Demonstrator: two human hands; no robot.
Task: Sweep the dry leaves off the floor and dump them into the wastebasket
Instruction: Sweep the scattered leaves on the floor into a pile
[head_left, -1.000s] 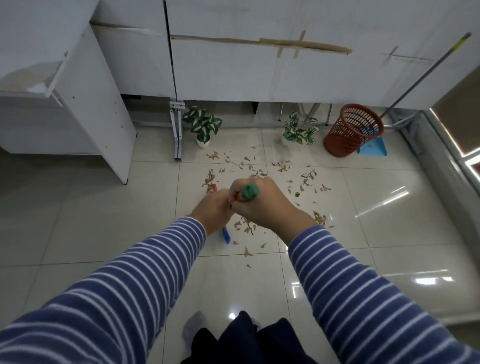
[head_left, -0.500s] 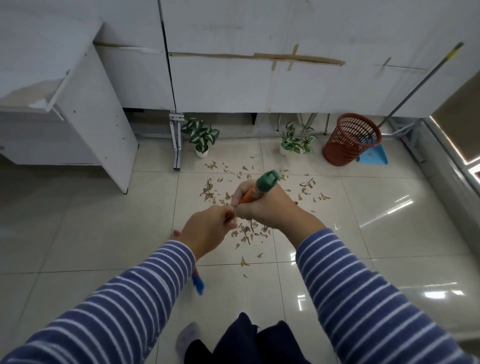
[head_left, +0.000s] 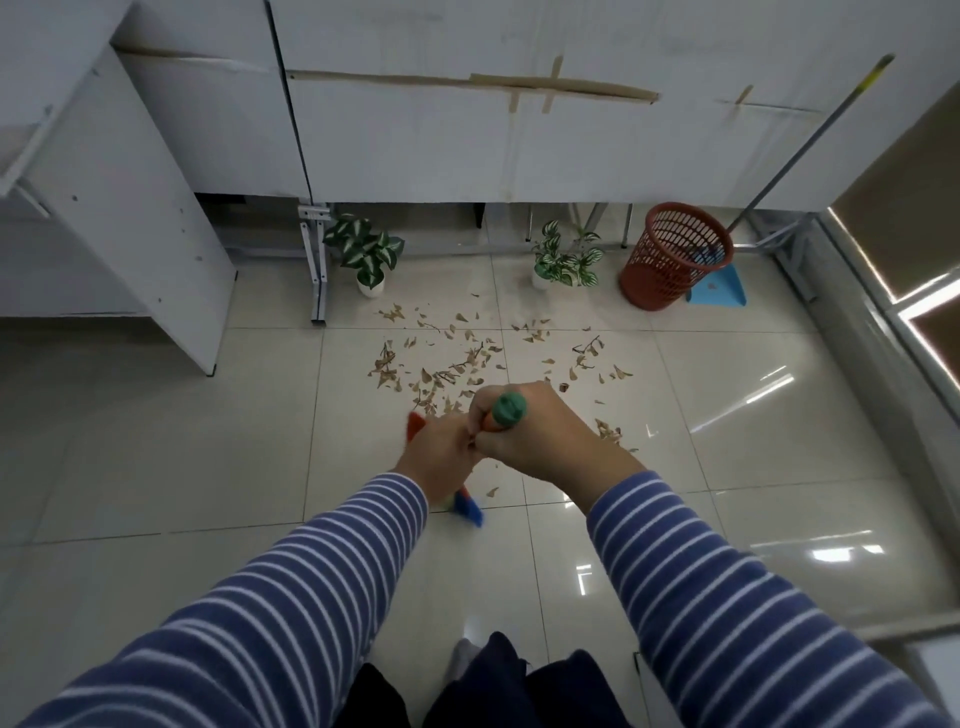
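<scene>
The person is holding a broom (head_left: 467, 506) with both hands and is doing the sweeping part of the job. The right hand (head_left: 545, 441) is closing its grip tight round the top of the broom handle (head_left: 509, 409), just under the green cap. The left hand (head_left: 441, 460) is sitting right beside it, a little lower, and its grip is curling round the handle too. The blue end of the broom is showing low down by the floor (head_left: 182, 441), just under the left wrist.

The dry leaves (head_left: 441, 371) are lying spread out over the tiles in front of the hands. They are reaching from near the two small plants (head_left: 366, 249) back to where the hands are. They are not sitting in one neat pile yet, and a few are lying off to the right by themselves.

The wastebasket (head_left: 675, 254) is standing by the wall on the right, well apart from most of the leaves. I cannot tell if any leaves are inside it. A blue dustpan (head_left: 719, 288) is resting just beside it, with its long handle leaning up against the wall. Nobody is touching it.

So the job is looking like it is only at the start. The leaves are waiting to be pushed together. After that, the person is going to need the dustpan to scoop them up and tip them into the wastebasket.
</scene>
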